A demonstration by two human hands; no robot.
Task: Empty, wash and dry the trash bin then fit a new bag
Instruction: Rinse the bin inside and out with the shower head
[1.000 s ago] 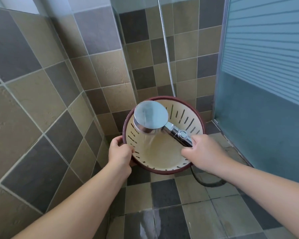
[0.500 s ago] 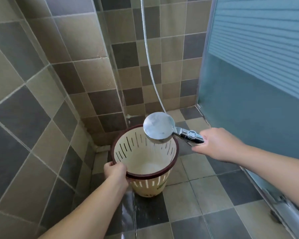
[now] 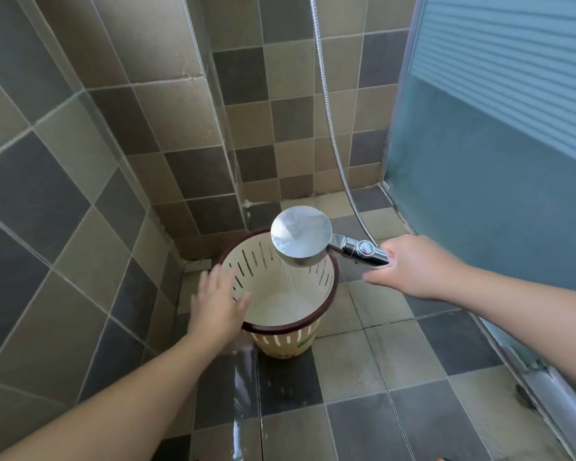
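Observation:
A cream slotted trash bin (image 3: 281,341) with a dark red rim stands upright on the tiled shower floor near the corner. A chrome shower head (image 3: 301,237) hangs over its far right rim and sprays water down into it; water pools in the bottom. My right hand (image 3: 409,266) grips the shower head's handle. My left hand (image 3: 218,302) is blurred, fingers spread, over the bin's left rim; whether it touches the rim is unclear.
Brown and beige tiled walls close in at the left and back. A frosted blue glass door (image 3: 499,168) with a metal track runs along the right. The metal shower hose (image 3: 330,104) hangs down the back wall. The floor tiles by the bin are wet.
The bin went from tilted toward me and held up to standing upright on the floor. My left hand let go of the rim and opened. The shower head stayed over the bin.

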